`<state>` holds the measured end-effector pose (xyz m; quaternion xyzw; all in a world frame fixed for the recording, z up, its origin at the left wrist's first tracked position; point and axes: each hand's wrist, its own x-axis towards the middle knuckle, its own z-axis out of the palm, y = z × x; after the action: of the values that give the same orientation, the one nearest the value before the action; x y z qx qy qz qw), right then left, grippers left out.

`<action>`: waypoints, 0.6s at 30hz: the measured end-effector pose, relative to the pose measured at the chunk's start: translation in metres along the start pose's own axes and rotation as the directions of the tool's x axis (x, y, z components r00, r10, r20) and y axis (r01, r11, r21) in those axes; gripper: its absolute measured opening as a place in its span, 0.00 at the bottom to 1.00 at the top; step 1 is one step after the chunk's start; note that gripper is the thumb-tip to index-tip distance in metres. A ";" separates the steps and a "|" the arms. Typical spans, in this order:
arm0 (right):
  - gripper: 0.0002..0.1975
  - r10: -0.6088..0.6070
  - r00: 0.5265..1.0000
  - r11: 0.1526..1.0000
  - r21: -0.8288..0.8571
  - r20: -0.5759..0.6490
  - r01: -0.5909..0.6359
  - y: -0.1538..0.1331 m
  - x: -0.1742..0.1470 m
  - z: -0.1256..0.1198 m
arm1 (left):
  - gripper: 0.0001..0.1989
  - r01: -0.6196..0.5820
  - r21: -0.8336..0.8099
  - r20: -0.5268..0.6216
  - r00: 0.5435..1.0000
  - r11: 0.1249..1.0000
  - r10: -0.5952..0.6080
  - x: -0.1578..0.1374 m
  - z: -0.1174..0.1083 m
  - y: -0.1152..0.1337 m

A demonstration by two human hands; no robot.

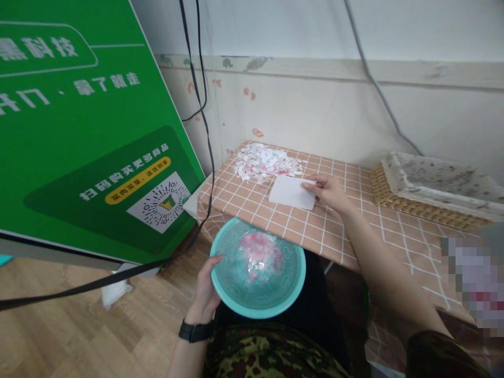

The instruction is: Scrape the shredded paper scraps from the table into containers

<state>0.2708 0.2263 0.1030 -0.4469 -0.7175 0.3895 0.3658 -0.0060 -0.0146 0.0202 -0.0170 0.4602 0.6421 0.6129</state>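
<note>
Checked tablecloth point(244, 202) backs a white card point(290, 193), long axis nearly sideways.

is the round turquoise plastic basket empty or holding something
Not empty: small pink and white scraps lie at the bottom of the round turquoise plastic basket.

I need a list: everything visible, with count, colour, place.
Gridded tablecloth: one, brown, centre
Paper scraps: one pile, mostly white, tablecloth's far corner
Paper sheet: one, white, over tablecloth
Colander: one, turquoise, tablecloth's near edge
Bits: many, pinkish, in colander
Wicker basket: one, tan, right
Sign panel: one, green, left
Cables: several, black and grey, by wall
Bundle: one, white, wooden floor
Pixelated thing: one, greyish, far right
Shirt: one, camouflage, bottom
Wristband: one, black, left wrist
Left hand: one, holding colander's rim
Right hand: one, holding paper sheet
</note>
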 end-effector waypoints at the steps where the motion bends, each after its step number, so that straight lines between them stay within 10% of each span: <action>1: 0.20 0.009 1.000 1.000 0.009 0.024 -0.009 -0.001 -0.001 0.003 | 0.04 0.002 -0.001 0.001 1.000 1.000 -0.002 0.000 0.000 0.000; 18: 0.25 0.181 0.981 0.973 0.154 -0.064 -0.170 0.018 0.009 -0.001 | 0.05 0.004 0.007 0.006 1.000 1.000 -0.004 0.002 -0.002 -0.002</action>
<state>0.2749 0.2399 0.0889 -0.4949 -0.6296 0.4549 0.3895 -0.0062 -0.0143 0.0165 -0.0137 0.4604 0.6395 0.6156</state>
